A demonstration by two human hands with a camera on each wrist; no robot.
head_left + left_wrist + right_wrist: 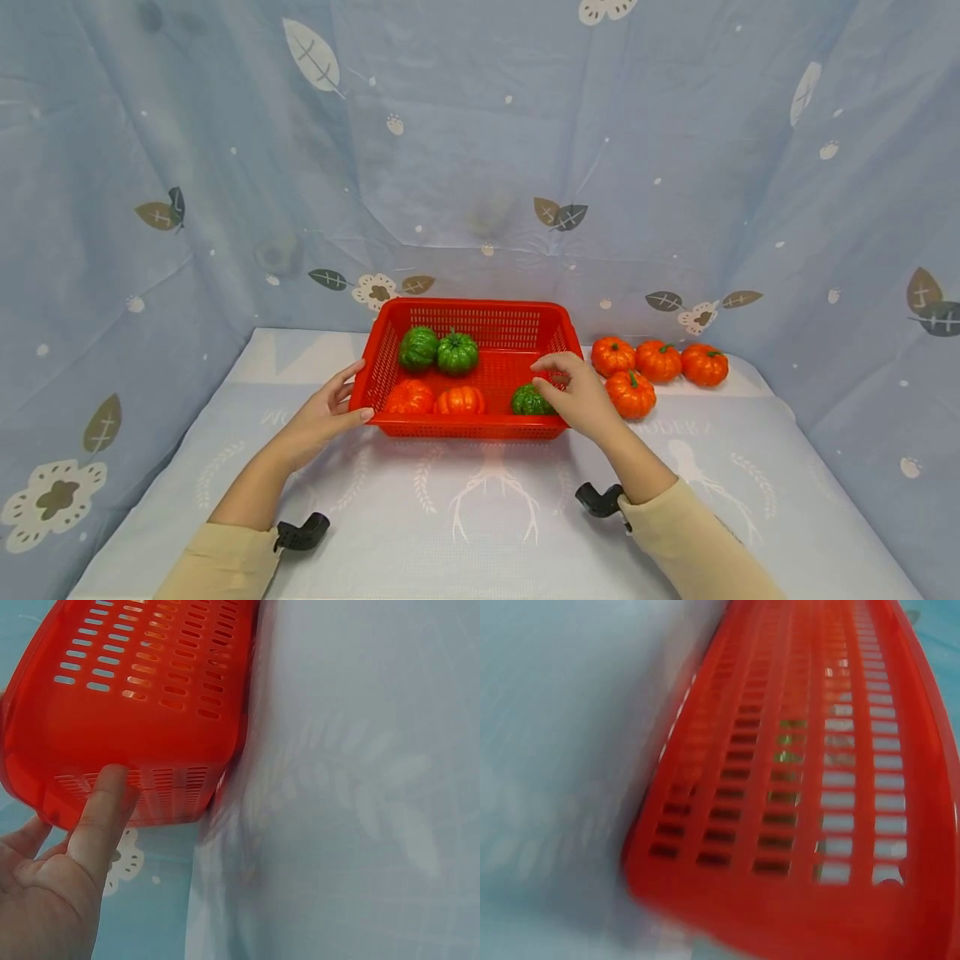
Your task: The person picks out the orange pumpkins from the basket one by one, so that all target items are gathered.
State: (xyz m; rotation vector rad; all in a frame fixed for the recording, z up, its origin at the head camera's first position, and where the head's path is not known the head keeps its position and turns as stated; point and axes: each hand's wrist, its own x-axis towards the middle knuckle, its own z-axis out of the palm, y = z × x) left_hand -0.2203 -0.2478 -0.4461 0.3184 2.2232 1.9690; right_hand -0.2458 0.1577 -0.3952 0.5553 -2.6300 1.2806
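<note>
A red slotted plastic basket [465, 427] stands on the table, with two ribbed green pumpkins [457, 353] at its back left. Along its front wall lie two orange pumpkins [461, 401], and a third green pumpkin [529, 400] sits in the front right. My left hand [321, 421] holds the basket's left end; in the left wrist view the thumb [105, 802] lies against the outer wall while the fingers reach the rim. My right hand [581, 396] hovers over the right front rim, thumb and fingers parted just above the third green pumpkin, nothing between them.
Several orange pumpkins [658, 361] with green stems lie on the table right of the basket, close to my right hand. A pale patterned cloth [480, 517] covers the table. Blue printed curtains [465, 167] hang behind and at both sides.
</note>
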